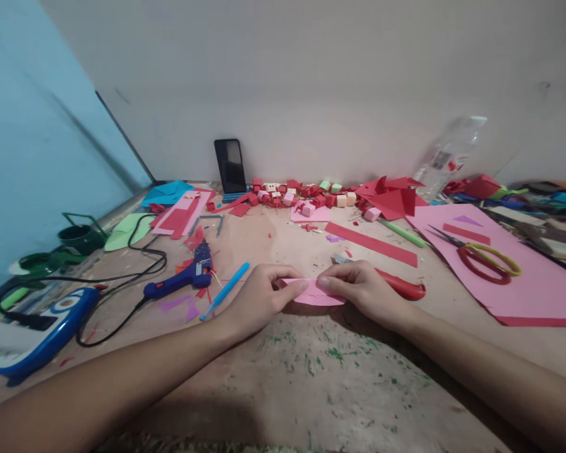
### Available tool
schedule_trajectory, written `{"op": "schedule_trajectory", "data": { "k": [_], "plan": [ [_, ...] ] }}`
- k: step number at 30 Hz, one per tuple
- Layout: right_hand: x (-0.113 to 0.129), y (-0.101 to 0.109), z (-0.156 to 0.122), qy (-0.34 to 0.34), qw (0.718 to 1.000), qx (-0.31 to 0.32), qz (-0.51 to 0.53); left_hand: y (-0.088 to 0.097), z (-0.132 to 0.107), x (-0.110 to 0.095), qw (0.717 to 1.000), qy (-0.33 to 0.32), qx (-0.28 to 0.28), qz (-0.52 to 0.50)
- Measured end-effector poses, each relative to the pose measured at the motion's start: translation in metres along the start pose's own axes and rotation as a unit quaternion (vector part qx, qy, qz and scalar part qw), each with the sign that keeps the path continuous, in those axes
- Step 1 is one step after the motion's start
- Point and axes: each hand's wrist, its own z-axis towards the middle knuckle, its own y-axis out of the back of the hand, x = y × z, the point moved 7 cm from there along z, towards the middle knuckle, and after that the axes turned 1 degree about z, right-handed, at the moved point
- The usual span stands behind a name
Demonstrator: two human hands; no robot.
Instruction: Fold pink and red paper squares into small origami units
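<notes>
Between both hands, a small piece of pink paper (pixel 317 297) is held just above the wooden table. My left hand (pixel 266 292) pinches its left end between thumb and fingers. At its other end my right hand (pixel 361 286) pinches it the same way, the two thumbs close together along the upper edge. A red-handled utility knife (pixel 403 286) lies partly behind my right hand, its blade showing above the knuckles. Near my left hand rests a blue pen (pixel 225 290). Some fingertips are hidden behind the paper.
A blue glue gun (pixel 182 278) with its cord lies left, near a blue-and-white power strip (pixel 47 333). Scissors (pixel 485 258) rest on pink sheets (pixel 532 292) at right. Small paper cubes (pixel 306 207), a phone (pixel 230 165) and a plastic bottle (pixel 448 160) line the wall.
</notes>
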Motion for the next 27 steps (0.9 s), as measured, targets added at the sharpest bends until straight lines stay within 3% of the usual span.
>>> {"op": "schedule_trajectory", "data": {
  "k": [5,10,20,27],
  "plan": [
    [-0.002,0.000,-0.001,-0.006,1.000,-0.010,0.002,0.001,0.000,0.003,1.000,0.008,-0.017,-0.019],
    [-0.009,-0.002,-0.002,-0.042,0.997,0.005,0.069,0.004,0.004,0.010,0.999,0.010,-0.031,-0.044],
    [-0.010,-0.003,0.000,-0.032,0.985,0.030,0.168,0.011,0.006,0.026,0.984,0.037,-0.085,-0.152],
    [-0.010,-0.002,0.001,-0.030,0.984,0.023,0.172,0.013,0.007,0.026,0.987,0.023,-0.090,-0.132]
  ]
}}
